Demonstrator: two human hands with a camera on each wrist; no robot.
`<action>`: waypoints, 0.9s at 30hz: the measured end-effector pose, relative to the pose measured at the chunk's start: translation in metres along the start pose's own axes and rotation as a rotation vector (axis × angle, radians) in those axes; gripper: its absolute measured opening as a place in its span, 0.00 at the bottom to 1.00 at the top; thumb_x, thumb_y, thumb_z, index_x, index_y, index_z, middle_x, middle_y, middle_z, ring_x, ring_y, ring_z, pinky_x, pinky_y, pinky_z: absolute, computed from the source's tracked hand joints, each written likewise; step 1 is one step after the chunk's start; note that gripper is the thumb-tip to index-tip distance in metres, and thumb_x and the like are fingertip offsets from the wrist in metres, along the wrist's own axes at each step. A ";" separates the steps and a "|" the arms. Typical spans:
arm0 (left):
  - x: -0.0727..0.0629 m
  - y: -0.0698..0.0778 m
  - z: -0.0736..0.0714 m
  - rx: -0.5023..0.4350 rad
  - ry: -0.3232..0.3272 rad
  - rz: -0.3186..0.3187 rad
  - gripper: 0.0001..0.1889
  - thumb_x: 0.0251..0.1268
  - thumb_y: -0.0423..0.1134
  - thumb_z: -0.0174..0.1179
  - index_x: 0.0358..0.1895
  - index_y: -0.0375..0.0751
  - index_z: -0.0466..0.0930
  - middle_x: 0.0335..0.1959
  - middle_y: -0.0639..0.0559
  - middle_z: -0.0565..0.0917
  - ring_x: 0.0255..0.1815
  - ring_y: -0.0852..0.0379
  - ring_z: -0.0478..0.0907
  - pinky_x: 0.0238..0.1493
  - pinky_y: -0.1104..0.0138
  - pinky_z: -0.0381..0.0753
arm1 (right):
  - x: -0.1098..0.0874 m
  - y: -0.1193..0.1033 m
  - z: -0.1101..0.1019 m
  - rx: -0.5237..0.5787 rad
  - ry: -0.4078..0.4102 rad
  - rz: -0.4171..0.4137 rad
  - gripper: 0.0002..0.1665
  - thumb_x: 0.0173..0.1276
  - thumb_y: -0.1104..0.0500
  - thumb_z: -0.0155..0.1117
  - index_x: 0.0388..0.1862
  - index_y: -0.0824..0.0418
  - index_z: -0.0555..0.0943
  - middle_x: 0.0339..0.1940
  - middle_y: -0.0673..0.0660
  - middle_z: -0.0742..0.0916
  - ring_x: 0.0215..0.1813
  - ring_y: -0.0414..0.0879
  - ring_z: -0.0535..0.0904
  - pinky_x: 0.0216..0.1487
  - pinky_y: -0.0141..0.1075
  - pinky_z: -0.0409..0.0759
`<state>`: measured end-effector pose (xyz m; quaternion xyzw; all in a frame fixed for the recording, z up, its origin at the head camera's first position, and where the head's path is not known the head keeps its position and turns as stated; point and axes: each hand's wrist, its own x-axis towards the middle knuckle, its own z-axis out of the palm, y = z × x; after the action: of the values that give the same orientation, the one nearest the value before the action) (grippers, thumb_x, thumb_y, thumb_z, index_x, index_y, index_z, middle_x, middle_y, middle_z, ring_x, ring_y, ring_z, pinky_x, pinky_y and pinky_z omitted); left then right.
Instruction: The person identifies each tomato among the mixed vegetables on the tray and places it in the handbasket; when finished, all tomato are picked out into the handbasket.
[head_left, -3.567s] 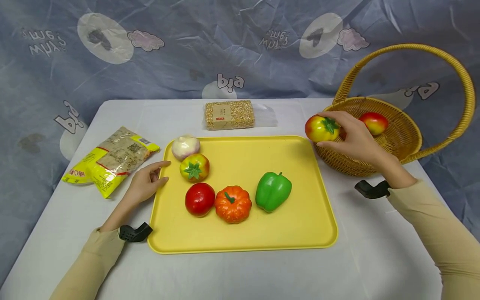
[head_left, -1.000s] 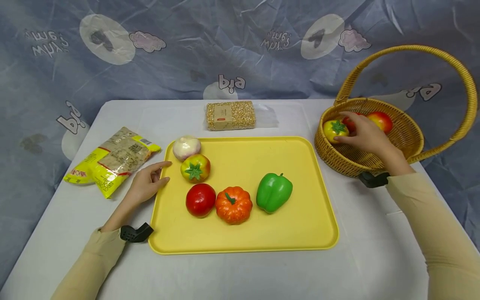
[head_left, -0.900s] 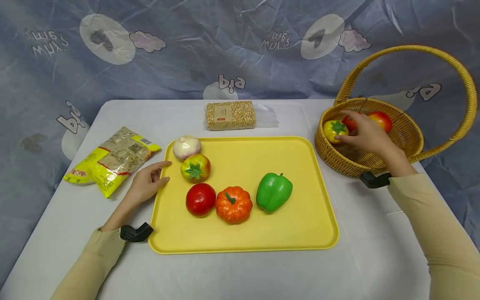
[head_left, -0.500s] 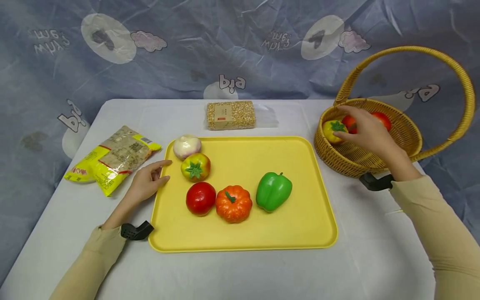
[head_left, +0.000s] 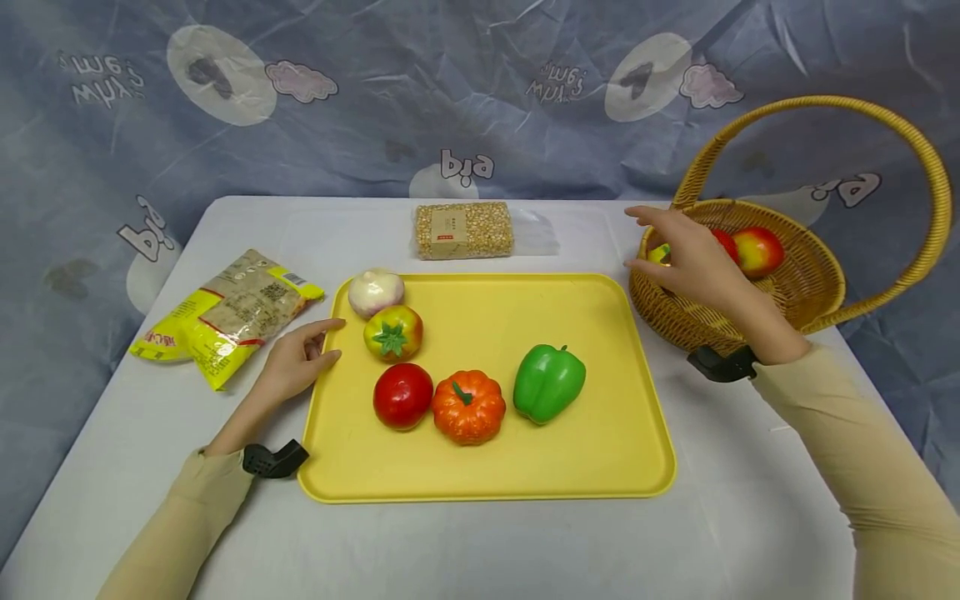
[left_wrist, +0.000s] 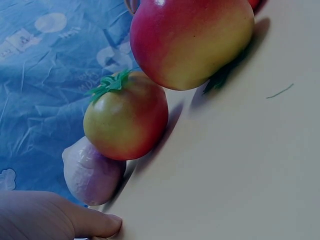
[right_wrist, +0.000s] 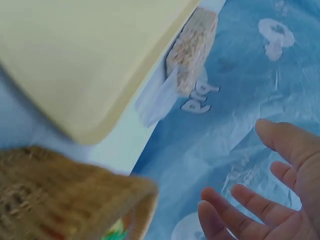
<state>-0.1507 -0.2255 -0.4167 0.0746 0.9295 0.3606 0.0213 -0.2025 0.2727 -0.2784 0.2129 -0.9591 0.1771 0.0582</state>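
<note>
Lying on white table [head_left: 525, 546]: yellow tray [head_left: 480, 325] | behind: printed blue-grey backdrop [head_left: 480, 92]

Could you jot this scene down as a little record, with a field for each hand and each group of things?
Left hand: at the left rim of the yellow tray; left hand
Right hand: right hand holds nothing, over the left side of the wicker basket
On tray: whitish-purple bulb, leaf-topped fruit, red fruit, orange pumpkin, green pepper
In basket: red-yellow fruit; others partly hidden
Behind tray: bag of yellow grains
Left of tray: yellow-and-clear packaging
</note>
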 end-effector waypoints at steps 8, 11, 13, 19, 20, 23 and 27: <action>0.001 -0.002 0.000 -0.001 -0.001 0.001 0.22 0.60 0.33 0.59 0.59 0.38 0.74 0.25 0.48 0.68 0.20 0.61 0.63 0.22 0.72 0.62 | 0.016 -0.028 0.013 0.045 -0.040 -0.069 0.38 0.61 0.58 0.66 0.69 0.58 0.64 0.62 0.63 0.75 0.51 0.56 0.77 0.47 0.51 0.79; 0.001 -0.002 0.000 -0.002 0.000 -0.001 0.22 0.60 0.33 0.60 0.59 0.39 0.74 0.25 0.49 0.68 0.20 0.62 0.63 0.22 0.72 0.62 | 0.022 -0.037 0.020 0.051 -0.042 -0.114 0.37 0.61 0.58 0.66 0.68 0.58 0.65 0.62 0.62 0.75 0.50 0.56 0.77 0.47 0.50 0.79; 0.001 -0.002 0.000 -0.002 0.001 -0.002 0.22 0.60 0.33 0.60 0.59 0.39 0.74 0.25 0.49 0.68 0.20 0.63 0.63 0.22 0.72 0.62 | 0.027 -0.043 0.024 0.059 -0.040 -0.155 0.37 0.60 0.58 0.67 0.68 0.58 0.65 0.60 0.62 0.76 0.50 0.56 0.78 0.46 0.49 0.80; 0.000 -0.001 -0.001 -0.011 0.001 0.003 0.22 0.60 0.33 0.60 0.59 0.38 0.74 0.24 0.48 0.68 0.19 0.65 0.63 0.22 0.72 0.62 | 0.039 -0.059 0.036 0.088 -0.072 -0.246 0.37 0.61 0.57 0.66 0.69 0.56 0.65 0.60 0.61 0.76 0.50 0.54 0.77 0.44 0.47 0.80; 0.000 -0.001 -0.001 -0.012 0.000 0.003 0.22 0.60 0.33 0.60 0.59 0.38 0.74 0.24 0.48 0.68 0.19 0.66 0.63 0.22 0.72 0.62 | 0.041 -0.062 0.038 0.090 -0.079 -0.253 0.37 0.61 0.57 0.66 0.69 0.56 0.65 0.61 0.61 0.76 0.50 0.53 0.77 0.44 0.47 0.80; 0.000 -0.001 -0.001 -0.012 -0.001 0.002 0.22 0.60 0.33 0.60 0.59 0.38 0.74 0.24 0.48 0.68 0.19 0.65 0.63 0.22 0.72 0.62 | 0.047 -0.069 0.043 0.099 -0.098 -0.272 0.37 0.61 0.56 0.66 0.68 0.55 0.65 0.61 0.60 0.76 0.51 0.52 0.77 0.45 0.46 0.79; 0.000 -0.001 -0.001 -0.004 -0.001 0.000 0.22 0.60 0.33 0.60 0.59 0.38 0.74 0.24 0.48 0.68 0.20 0.63 0.63 0.22 0.72 0.62 | 0.056 -0.080 0.052 0.099 -0.122 -0.301 0.36 0.62 0.55 0.66 0.68 0.54 0.65 0.62 0.58 0.76 0.51 0.50 0.77 0.44 0.43 0.79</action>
<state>-0.1513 -0.2267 -0.4166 0.0750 0.9287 0.3626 0.0220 -0.2202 0.1645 -0.2908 0.3671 -0.9083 0.2001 0.0150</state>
